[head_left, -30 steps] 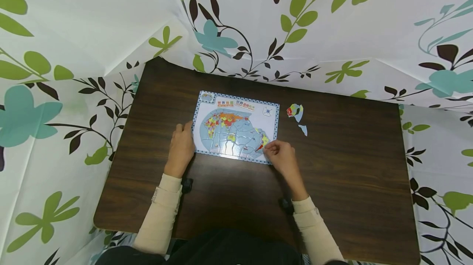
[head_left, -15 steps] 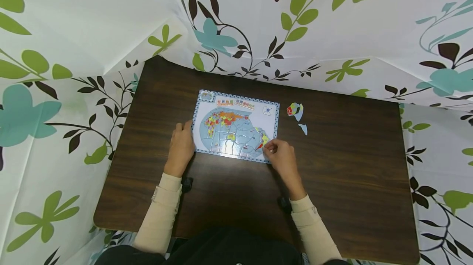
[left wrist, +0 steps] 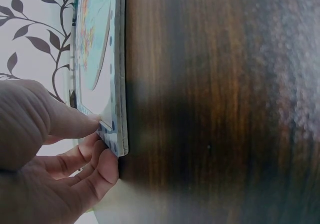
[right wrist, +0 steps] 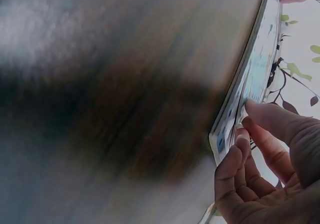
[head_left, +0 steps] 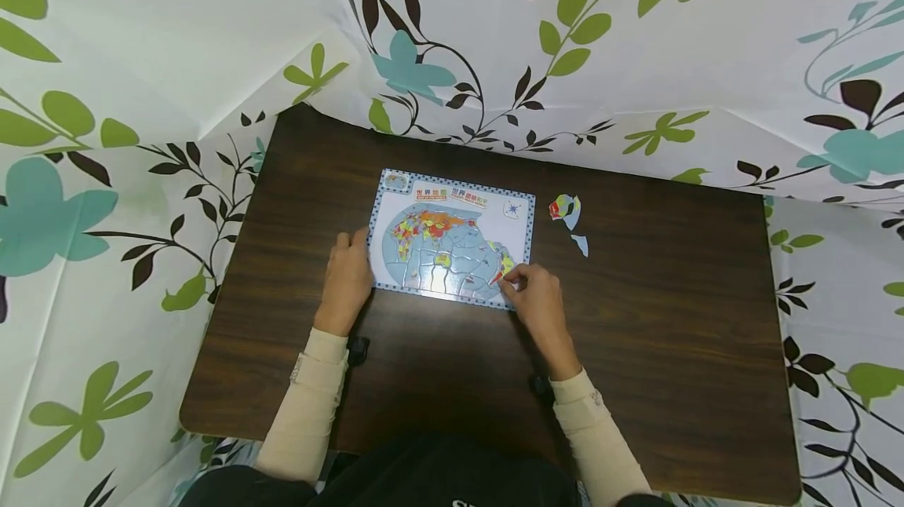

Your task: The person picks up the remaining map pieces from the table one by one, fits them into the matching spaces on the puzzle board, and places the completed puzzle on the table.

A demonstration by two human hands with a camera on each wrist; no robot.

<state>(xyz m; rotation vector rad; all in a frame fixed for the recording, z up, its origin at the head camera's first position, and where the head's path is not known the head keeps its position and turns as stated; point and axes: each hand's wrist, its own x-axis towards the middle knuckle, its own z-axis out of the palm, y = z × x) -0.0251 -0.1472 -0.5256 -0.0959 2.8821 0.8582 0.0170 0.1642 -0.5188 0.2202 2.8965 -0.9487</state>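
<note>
Blue-edged board (head_left: 513, 234) sits narrowly pinched by the left hand (head_left: 346, 281).

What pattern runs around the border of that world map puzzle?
The puzzle border has dark blue spots on pale blue; the left wrist view shows it best.

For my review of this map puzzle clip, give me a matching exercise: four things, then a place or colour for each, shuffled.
1. Left hand
2. Right hand
3. Loose pieces
4. Table

a. dark brown
b. at the lower right part of the map board
c. off the board's right edge, apart from it
d. at the board's left edge

Pairs: 1-d, 2-b, 3-c, 4-a
</note>
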